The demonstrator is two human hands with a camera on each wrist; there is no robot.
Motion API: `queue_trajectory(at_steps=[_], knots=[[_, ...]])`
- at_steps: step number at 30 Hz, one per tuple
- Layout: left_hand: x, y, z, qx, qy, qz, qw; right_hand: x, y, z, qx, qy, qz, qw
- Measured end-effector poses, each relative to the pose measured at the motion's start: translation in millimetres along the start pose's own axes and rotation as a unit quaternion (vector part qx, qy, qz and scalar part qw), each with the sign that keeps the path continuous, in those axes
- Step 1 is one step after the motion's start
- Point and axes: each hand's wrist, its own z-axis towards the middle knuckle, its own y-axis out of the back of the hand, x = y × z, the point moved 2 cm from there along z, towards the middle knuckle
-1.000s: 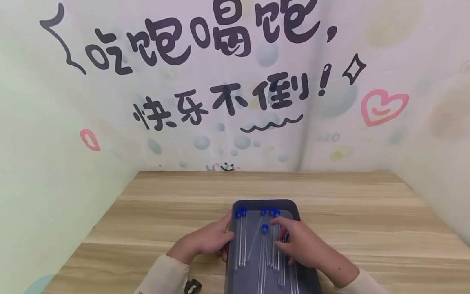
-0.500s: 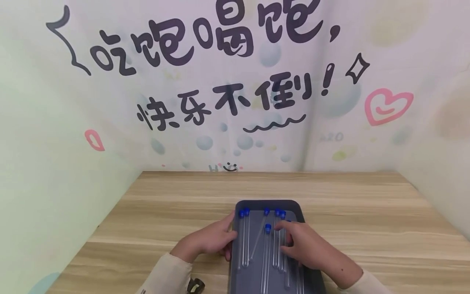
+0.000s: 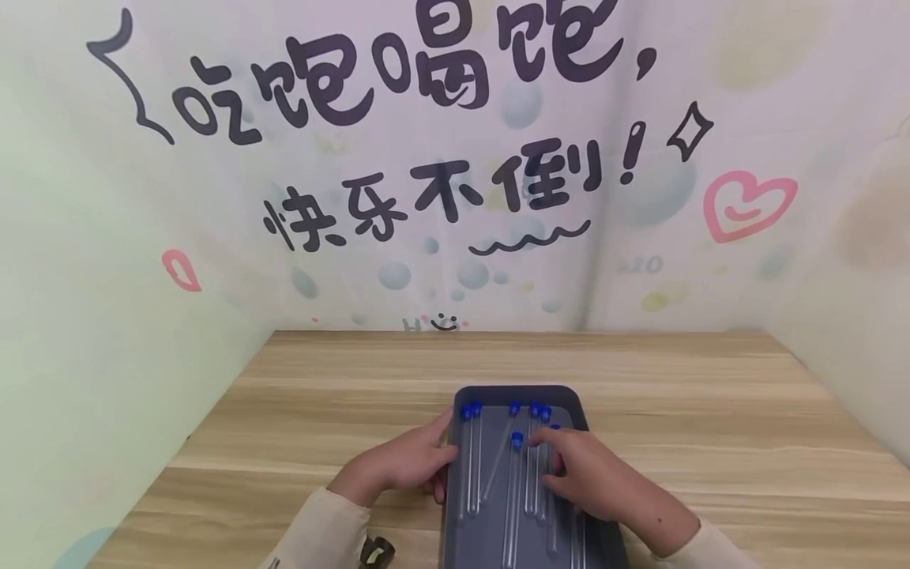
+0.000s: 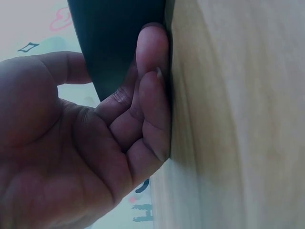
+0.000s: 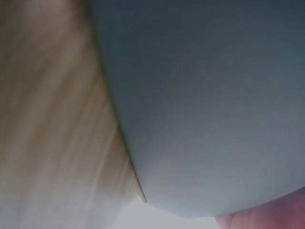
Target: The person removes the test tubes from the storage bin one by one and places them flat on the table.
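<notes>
In the head view, a dark grey tray (image 3: pixel 493 529) lies on the table and holds several clear test tubes with blue caps. My left hand (image 3: pixel 408 460) grips the tray's left side, its thumb at the rim. The left wrist view shows that hand's fingers (image 4: pixel 153 102) curled against the tray's outer wall (image 4: pixel 116 33). Over the tray's right side is my right hand (image 3: pixel 590 478), thumb and index finger apart beside the right-hand test tubes (image 3: pixel 531 466). Its other fingers are hidden. One test tube (image 3: pixel 513 498) lies in the middle, and another (image 3: pixel 499 454) slants to its left.
Two test tubes (image 3: pixel 475 466) lie along the tray's left wall. A small black object (image 3: pixel 377 552) is by the left sleeve. The wood-grain table (image 3: pixel 320 395) ends at a printed wall covering (image 3: pixel 441 261). The right wrist view mostly shows the tray's outside (image 5: pixel 205 119).
Near the right hand, a blue cap now shows farther up the tray, beyond the index finger. The left hand keeps its hold on the tray. The whole view has shifted slightly.
</notes>
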Motion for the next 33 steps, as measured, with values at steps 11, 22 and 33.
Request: queue_trajectory(at_steps=[11,22,33], knots=[[-1.6,1.2,-1.8,0.001,0.002,0.004,1.0000,1.1,1.9,0.0,-0.020,0.014,-0.055,0.9982],[-0.3,1.2,-1.3,0.004,0.001,0.000,1.0000,3.1,1.8,-1.4,-0.028,0.011,-0.062,0.9976],[0.9,1.2,-0.1,-0.009,0.011,0.007,0.9999,4.5,1.6,-1.5,-0.019,-0.001,-0.030,0.9994]])
